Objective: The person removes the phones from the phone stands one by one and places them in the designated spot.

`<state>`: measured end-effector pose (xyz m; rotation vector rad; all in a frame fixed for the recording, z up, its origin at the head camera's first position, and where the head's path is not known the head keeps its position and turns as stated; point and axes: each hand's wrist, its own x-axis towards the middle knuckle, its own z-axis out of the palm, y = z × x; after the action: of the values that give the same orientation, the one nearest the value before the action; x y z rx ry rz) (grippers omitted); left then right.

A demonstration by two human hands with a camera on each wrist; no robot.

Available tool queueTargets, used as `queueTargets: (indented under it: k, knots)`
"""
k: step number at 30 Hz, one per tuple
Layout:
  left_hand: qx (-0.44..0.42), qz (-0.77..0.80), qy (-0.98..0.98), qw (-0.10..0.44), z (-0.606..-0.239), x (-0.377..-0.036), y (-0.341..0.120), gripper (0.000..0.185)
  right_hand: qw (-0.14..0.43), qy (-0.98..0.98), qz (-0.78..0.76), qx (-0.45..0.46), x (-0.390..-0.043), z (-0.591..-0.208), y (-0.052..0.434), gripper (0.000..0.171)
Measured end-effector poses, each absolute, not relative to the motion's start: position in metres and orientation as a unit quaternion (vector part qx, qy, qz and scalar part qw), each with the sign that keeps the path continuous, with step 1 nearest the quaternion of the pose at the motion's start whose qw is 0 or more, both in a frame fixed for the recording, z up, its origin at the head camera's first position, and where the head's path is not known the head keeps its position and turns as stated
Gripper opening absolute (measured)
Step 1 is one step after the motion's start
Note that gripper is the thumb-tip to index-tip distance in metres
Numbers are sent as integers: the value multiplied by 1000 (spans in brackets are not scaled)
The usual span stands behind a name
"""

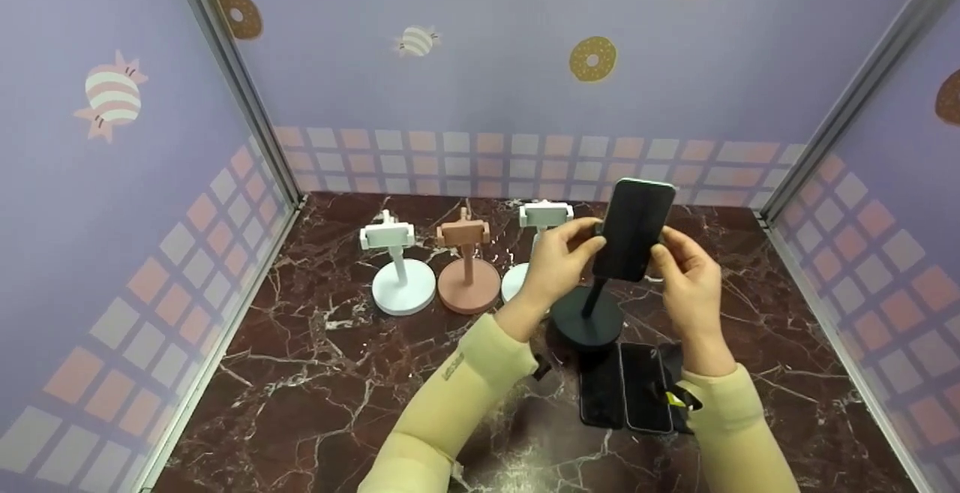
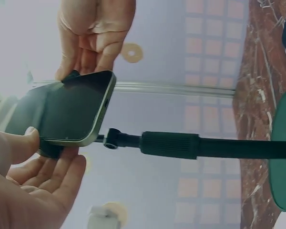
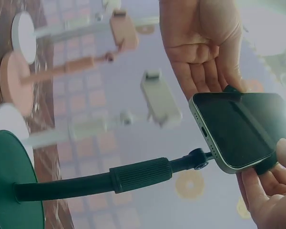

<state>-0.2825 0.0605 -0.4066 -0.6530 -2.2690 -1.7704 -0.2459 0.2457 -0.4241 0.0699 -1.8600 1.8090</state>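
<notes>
A phone (image 1: 634, 229) with a dark, blank screen and a pale green rim is held at the head of a black stand (image 1: 587, 314), right of centre on the marbled desk (image 1: 300, 373). The phone is tilted back, its top edge toward twelve o'clock; a charging port is seen in its lower edge in the right wrist view. The left hand (image 1: 559, 260) is closed on the phone's nine o'clock edge with thumb and fingers, and the right hand (image 1: 686, 272) is closed on its three o'clock edge in the same way. Behind the phone, the stand's clamp (image 3: 231, 89) shows as a dark tab at each long edge; whether it is yet gripping the phone cannot be told. The stand has a ribbed black stem (image 3: 140, 174) with a small ball joint and a round, flat base.

At six o'clock from the base, two dark phones (image 1: 626, 395) lie flat, side by side. At nine to ten o'clock from the black stand, three empty stands are lined up: white (image 1: 401, 272), pink (image 1: 468, 268) and another white (image 1: 541, 223), partly hidden by the left hand.
</notes>
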Motion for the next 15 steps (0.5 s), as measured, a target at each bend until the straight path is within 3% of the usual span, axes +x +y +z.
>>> queueTargets:
  k: [15]
  knots:
    - [-208, -610, -752, 141, -435, -237, -6, 34, 222, -717, 655, 80, -220, -447, 189, 31]
